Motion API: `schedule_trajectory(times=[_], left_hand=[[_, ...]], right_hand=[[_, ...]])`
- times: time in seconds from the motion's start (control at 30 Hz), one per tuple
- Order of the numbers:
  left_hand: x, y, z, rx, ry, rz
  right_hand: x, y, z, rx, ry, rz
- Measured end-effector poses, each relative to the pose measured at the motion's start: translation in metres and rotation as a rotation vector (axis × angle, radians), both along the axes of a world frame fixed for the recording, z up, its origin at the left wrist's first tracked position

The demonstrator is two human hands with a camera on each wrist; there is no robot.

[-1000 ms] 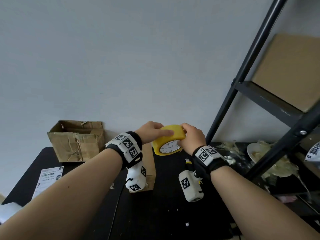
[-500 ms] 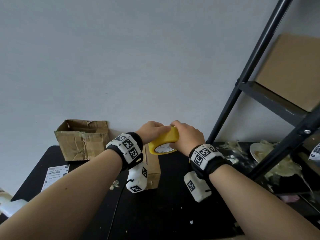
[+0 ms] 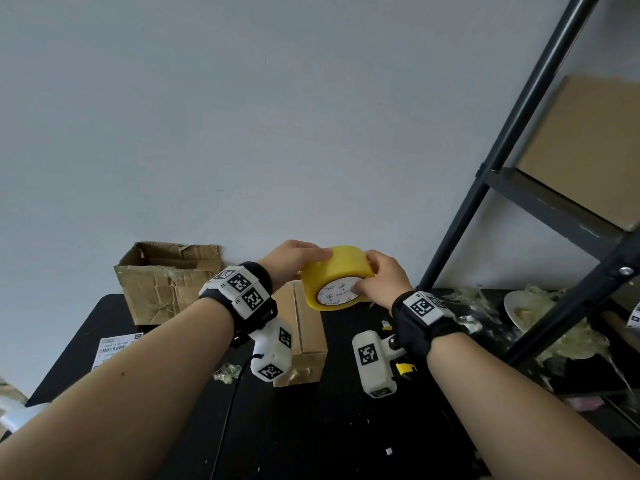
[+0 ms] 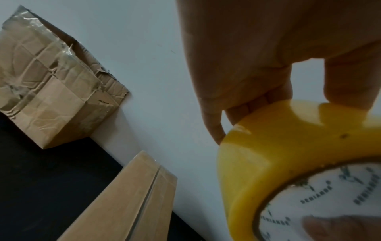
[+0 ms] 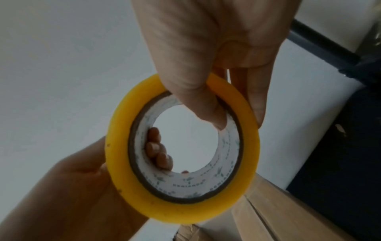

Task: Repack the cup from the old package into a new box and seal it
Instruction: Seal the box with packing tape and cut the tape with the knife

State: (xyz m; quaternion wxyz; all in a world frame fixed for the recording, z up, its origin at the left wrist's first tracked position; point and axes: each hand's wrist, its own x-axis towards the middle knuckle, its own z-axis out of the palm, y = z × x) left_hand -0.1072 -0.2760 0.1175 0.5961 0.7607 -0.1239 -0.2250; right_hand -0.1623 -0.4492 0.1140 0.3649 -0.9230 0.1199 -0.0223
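A yellow tape roll (image 3: 334, 275) with a white core is held in the air above the table by both hands. My left hand (image 3: 294, 259) grips its left side, fingers curled into the core, as the right wrist view shows on the tape roll (image 5: 183, 210). My right hand (image 3: 379, 278) pinches the right rim, thumb inside the core. Under the tape roll (image 4: 274, 146) lies the new brown box (image 3: 304, 327), its flaps closed with a bare seam along the top. The old crumpled box (image 3: 166, 282) stands open at the back left. No cup is in sight.
A black table (image 3: 311, 427) carries a shipping label (image 3: 116, 346) at the left and scraps of clear film. A black metal shelf rack (image 3: 519, 216) rises at the right, with a cardboard sheet (image 3: 588, 147) on it and crumpled film on its lower shelf.
The tape roll has been turned in both hands so that its white core faces me again; the hands stayed above the new box.
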Motion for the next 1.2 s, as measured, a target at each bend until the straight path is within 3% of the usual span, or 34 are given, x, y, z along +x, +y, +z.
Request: schedule_trajectory(times=[0.07, 0.2, 0.73, 0.8, 0.93, 1.2], left_hand=[[0.001, -0.003, 0.001, 0.009, -0.022, 0.009], [0.005, -0.009, 0.005, 0.102, -0.082, -0.008], [0.005, -0.006, 0.010, -0.041, -0.013, -0.013], [0.005, -0.009, 0.010, -0.016, -0.028, 0.014], [0.003, -0.013, 0.013, 0.058, -0.045, 0.046], [-0.003, -0.010, 0.019, 0.052, 0.072, 0.114]], right_hand=[[0.000, 0.002, 0.002, -0.046, -0.014, 0.013], [0.002, 0.014, 0.015, -0.425, -0.056, 0.125], [0.009, -0.004, 0.007, 0.094, 0.047, -0.035], [0.008, -0.005, 0.008, 0.018, 0.021, -0.022], [0.003, 0.001, 0.018, -0.350, -0.071, 0.071], [-0.002, 0.009, 0.022, -0.411, -0.109, 0.084]])
